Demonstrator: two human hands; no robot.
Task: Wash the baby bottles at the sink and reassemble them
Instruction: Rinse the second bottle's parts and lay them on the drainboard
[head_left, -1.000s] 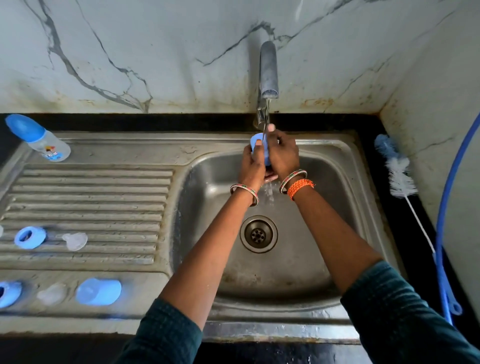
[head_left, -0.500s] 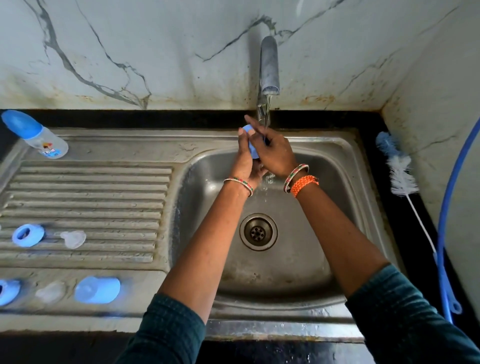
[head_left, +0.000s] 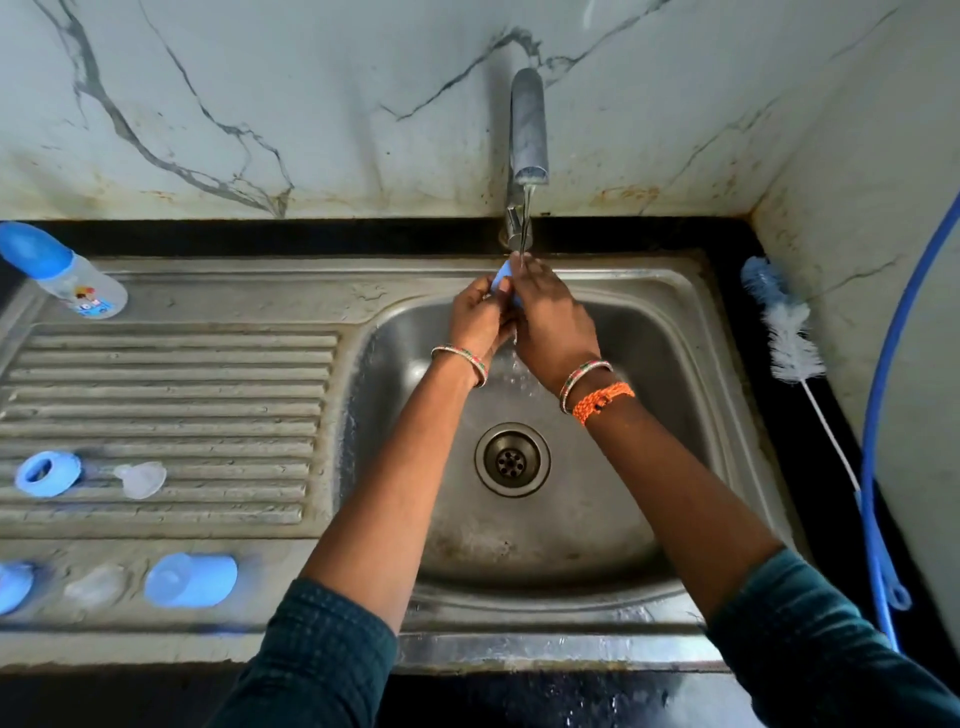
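Both hands are up under the running tap (head_left: 529, 124), over the far edge of the sink (head_left: 691, 332). Left hand (head_left: 478, 317) and right hand (head_left: 553, 322) are pressed close together around a small blue bottle part (head_left: 502, 278); only a sliver of it shows between the fingers. Left grip: fingers curled round the part. Right grip: fingers wrapped over it from the right, one fingertip up in the water stream. Can't tell which part it is, mostly hidden. Water falls past the wrists toward the drain (head_left: 512, 459).

Rest of the bottle pieces are on the draining board (head_left: 171, 395), left of the basin:
- assembled bottle (head_left: 67, 275) with blue cap, lying on its side, far left corner
- blue ring (head_left: 48, 473) and a clear teat (head_left: 141, 479) beside it, apart, on the ridges
- blue cap (head_left: 191, 580) on its side at the near edge, a second clear teat (head_left: 93, 586) just left of it, and another blue piece (head_left: 13, 586) cut off by the left frame edge

On the dark tabletop (head_left: 727, 244) right of the sink: bottle brush (head_left: 784, 327), bristles at the far end, handle running toward the near side. A blue hose (head_left: 878, 415) runs alongside it by the wall.
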